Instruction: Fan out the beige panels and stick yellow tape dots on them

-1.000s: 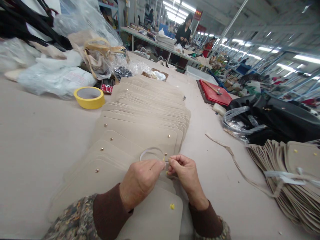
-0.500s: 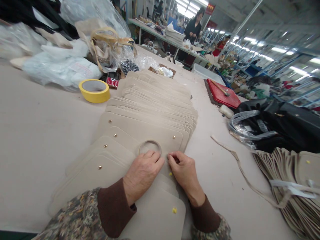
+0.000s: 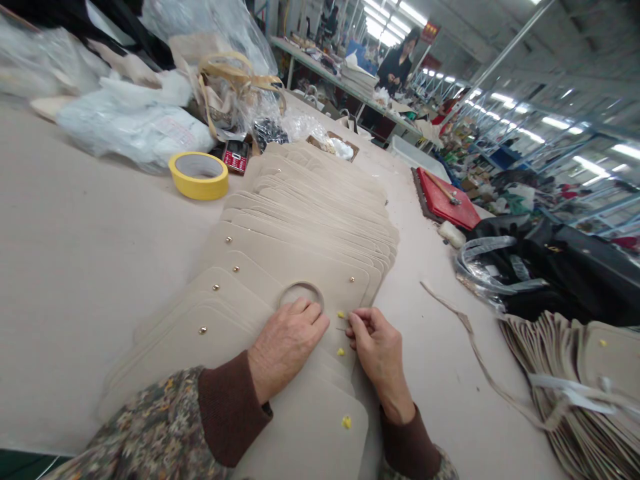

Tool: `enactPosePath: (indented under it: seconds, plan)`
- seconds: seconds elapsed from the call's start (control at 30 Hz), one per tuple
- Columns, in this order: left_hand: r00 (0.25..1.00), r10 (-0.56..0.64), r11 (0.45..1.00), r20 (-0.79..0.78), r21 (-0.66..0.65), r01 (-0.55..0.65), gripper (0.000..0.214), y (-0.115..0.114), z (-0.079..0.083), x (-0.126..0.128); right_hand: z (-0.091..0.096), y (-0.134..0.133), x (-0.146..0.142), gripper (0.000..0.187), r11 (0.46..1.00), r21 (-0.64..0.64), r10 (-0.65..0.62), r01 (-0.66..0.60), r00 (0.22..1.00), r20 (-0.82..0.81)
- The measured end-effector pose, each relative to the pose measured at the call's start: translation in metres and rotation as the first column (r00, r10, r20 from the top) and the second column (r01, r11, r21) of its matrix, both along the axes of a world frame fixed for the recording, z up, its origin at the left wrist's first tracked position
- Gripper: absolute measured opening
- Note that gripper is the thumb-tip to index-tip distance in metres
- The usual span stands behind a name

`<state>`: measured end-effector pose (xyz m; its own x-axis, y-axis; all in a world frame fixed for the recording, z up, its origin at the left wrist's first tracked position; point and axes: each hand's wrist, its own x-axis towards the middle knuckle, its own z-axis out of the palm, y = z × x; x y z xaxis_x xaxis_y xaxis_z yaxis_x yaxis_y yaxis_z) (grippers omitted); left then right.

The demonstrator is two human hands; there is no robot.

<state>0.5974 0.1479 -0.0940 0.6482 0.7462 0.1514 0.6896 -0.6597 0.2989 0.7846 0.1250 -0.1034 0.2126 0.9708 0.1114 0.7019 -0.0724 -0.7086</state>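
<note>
A long overlapping row of beige leather panels (image 3: pixel 310 220) with small gold studs runs up the table. My left hand (image 3: pixel 287 343) rests curled on the near panels, its fingers holding a clear tape roll (image 3: pixel 301 291) down. My right hand (image 3: pixel 377 350) is pinched beside it, fingertips close to a small yellow sticker (image 3: pixel 341 314) on a panel; what it pinches is too small to make out. Two more yellow stickers (image 3: pixel 341 351) sit on nearer panels.
A yellow tape roll (image 3: pixel 199 175) and plastic bags (image 3: pixel 135 127) lie at the left. A red tray (image 3: pixel 447 197) with a hammer, black bags (image 3: pixel 555 267), a beige strip (image 3: pixel 475 347) and another panel stack (image 3: pixel 575 373) are at the right. A person (image 3: pixel 397 63) stands far back.
Both hands have come down from just above the panels onto them. The clear roll now lies flat under my left fingers. A yellow sticker has appeared on a further panel.
</note>
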Motion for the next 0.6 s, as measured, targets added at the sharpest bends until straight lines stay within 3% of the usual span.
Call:
enactPosePath:
  seconds: [0.13,0.27,0.43,0.6]
  plan:
    - [1.000,0.011,1.000,0.003,0.020,-0.011,0.008,0.001,0.000,0.000,-0.003,-0.005,-0.001,0.014,0.981,0.130,0.118,-0.142,0.977,0.180]
    - [1.000,-0.003,0.999,0.008,0.050,0.002,0.009,0.002,-0.001,0.001,-0.005,-0.001,-0.010,0.017,0.969,0.156,0.127,-0.192,0.927,0.354]
    - [0.999,-0.026,0.995,0.034,0.101,0.022,0.012,0.001,-0.004,0.000,-0.002,0.008,-0.012,0.016,0.978,0.068,0.155,-0.196,0.910,0.385]
    - [0.989,-0.064,0.986,0.136,0.164,0.041,0.014,0.002,-0.005,-0.002,0.017,0.005,-0.003,0.016,0.952,-0.132,0.305,-0.277,0.899,0.314]
